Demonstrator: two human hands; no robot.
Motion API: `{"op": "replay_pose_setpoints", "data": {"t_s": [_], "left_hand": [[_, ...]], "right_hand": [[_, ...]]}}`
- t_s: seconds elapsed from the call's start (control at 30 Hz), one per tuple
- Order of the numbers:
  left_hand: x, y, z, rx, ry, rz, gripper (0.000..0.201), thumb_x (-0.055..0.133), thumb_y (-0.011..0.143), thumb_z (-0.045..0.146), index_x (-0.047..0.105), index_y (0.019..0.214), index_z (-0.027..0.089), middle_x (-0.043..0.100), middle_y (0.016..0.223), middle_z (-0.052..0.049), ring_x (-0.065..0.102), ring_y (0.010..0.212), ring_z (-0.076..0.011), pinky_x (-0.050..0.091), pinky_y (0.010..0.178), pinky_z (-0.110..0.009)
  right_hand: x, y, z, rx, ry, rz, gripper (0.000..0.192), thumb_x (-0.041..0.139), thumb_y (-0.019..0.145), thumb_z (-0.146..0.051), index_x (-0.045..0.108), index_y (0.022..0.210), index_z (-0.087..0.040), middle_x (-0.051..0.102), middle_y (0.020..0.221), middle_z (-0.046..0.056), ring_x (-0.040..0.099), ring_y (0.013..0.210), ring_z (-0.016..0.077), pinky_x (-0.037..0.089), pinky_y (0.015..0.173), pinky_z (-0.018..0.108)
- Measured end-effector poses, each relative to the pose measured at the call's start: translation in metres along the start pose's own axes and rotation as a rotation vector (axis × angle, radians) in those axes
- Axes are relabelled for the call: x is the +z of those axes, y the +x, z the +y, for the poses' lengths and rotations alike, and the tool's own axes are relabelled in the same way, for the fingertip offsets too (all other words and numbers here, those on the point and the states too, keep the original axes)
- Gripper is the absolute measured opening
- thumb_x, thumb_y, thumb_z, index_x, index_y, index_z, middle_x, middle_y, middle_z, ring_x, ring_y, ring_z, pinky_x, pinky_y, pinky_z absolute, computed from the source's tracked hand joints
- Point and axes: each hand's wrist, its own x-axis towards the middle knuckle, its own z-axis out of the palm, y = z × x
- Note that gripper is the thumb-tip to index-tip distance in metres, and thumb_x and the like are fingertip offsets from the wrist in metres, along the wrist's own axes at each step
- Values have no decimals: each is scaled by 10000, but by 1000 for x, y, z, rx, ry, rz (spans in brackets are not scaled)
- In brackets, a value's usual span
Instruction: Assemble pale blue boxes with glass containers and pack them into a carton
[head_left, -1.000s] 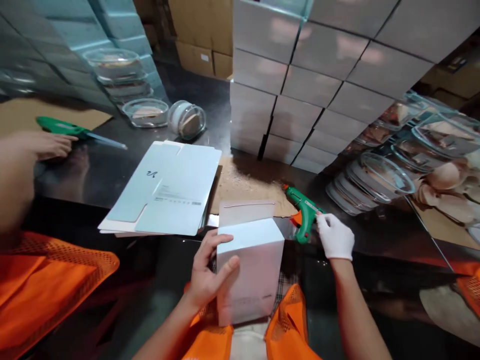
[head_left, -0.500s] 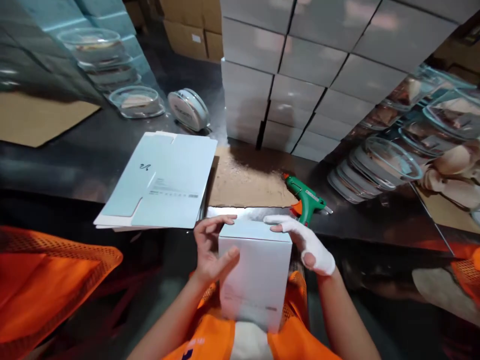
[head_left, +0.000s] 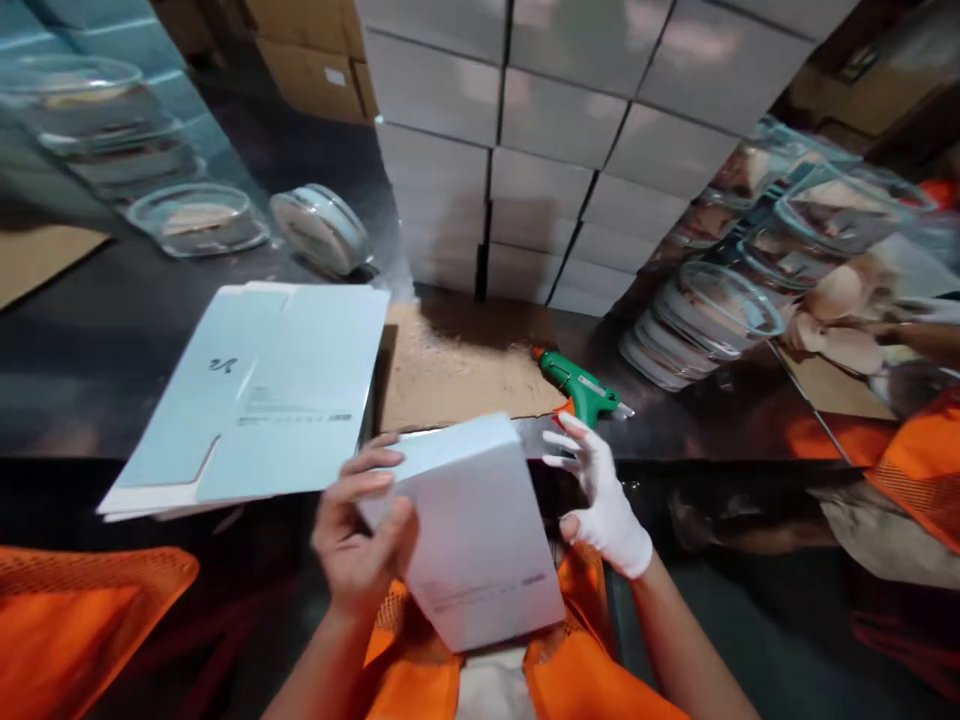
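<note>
A white cardboard box with its lid closed is tilted to the left in front of my chest. My bare left hand grips its left side, fingers over the top edge. My right hand, in a white glove, is at the box's right side with fingers spread, just off or barely touching it. A green glue gun lies on the table right behind my gloved hand. A stack of flat, unfolded pale blue boxes lies to the left.
A wall of stacked white boxes stands behind a brown cardboard sheet. Stacked glass bowls lie at the right, with glass dishes and a round jar at the back left. Orange vests of other people show at left and right.
My right hand left the glue gun and came to the box, pressing its lid flap shut. The box has since tilted leftward and the gloved fingers have lifted off the top.
</note>
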Motion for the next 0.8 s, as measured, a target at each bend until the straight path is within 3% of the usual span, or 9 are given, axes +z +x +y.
{"op": "replay_pose_setpoints", "data": {"t_s": [0.1, 0.2, 0.33, 0.47, 0.57, 0.63, 0.67, 0.73, 0.8], "left_hand": [[3, -1, 6, 20, 12, 320, 276, 843, 851, 282, 637, 1033, 262, 730, 1108, 6, 699, 1207, -241, 484, 1176, -534], [12, -17, 9, -160, -13, 326, 328, 830, 878, 423, 582, 1044, 287, 709, 1169, -1, 672, 1236, -238, 534, 1107, -477], [11, -32, 11, -143, 255, 22, 362, 874, 844, 375, 625, 1071, 241, 701, 1245, -73, 671, 1267, -268, 516, 1112, -419], [3, -22, 13, 152, 497, -529, 904, 918, 743, 563, 547, 1499, 237, 621, 1511, -178, 579, 1427, -391, 381, 1262, -581], [-4, -24, 4, 59, 518, -911, 887, 804, 854, 580, 448, 1611, 286, 665, 1501, -152, 670, 1341, -393, 405, 1240, -643], [-15, -35, -7, -136, 526, -959, 749, 751, 893, 546, 513, 1561, 304, 721, 1435, -112, 732, 1257, -365, 538, 1153, -568], [-23, -41, -12, -255, 544, -912, 716, 738, 888, 559, 550, 1525, 294, 728, 1426, -107, 739, 1247, -365, 602, 1081, -521], [-40, -53, -19, -474, 593, -697, 739, 735, 847, 618, 586, 1473, 255, 739, 1404, -114, 734, 1249, -386, 657, 990, -486], [-53, -59, -19, -616, 602, -485, 802, 754, 791, 667, 601, 1437, 217, 763, 1351, -122, 738, 1232, -407, 656, 993, -501]], "right_hand": [[9, -43, 3, 248, 64, 87, 866, 715, 604, -966, 731, 1097, -254, 746, 1006, 72, 732, 851, 249, 637, 757, 359], [13, -72, -8, 488, 106, 50, 724, 733, 642, -939, 759, 806, -235, 731, 733, 60, 696, 662, 256, 626, 619, 379], [-17, -60, -37, 409, -94, 58, 466, 729, 869, -665, 833, 985, -225, 820, 928, 95, 764, 855, 289, 660, 799, 409], [-38, -19, -51, 0, -504, -489, 186, 692, 944, -357, 828, 880, -247, 825, 892, 42, 761, 873, 215, 603, 849, 302], [-48, 24, -53, -228, -647, -762, 205, 730, 932, -324, 790, 749, -255, 786, 732, -14, 718, 692, 152, 544, 682, 225], [-76, 66, -63, -199, -698, -592, 132, 787, 910, -376, 826, 863, -258, 807, 805, -27, 739, 733, 139, 556, 705, 209], [-99, 90, -70, -133, -758, -366, 174, 825, 878, -390, 838, 962, -239, 825, 908, -7, 762, 829, 155, 580, 788, 226], [-155, 139, -88, -19, -934, 109, 305, 821, 874, -333, 815, 1120, -152, 809, 1150, 71, 741, 1093, 215, 544, 1029, 343], [-210, 181, -101, 53, -987, 249, 400, 869, 800, -271, 786, 1120, -45, 783, 1200, 149, 697, 1207, 292, 461, 1137, 476]]}}
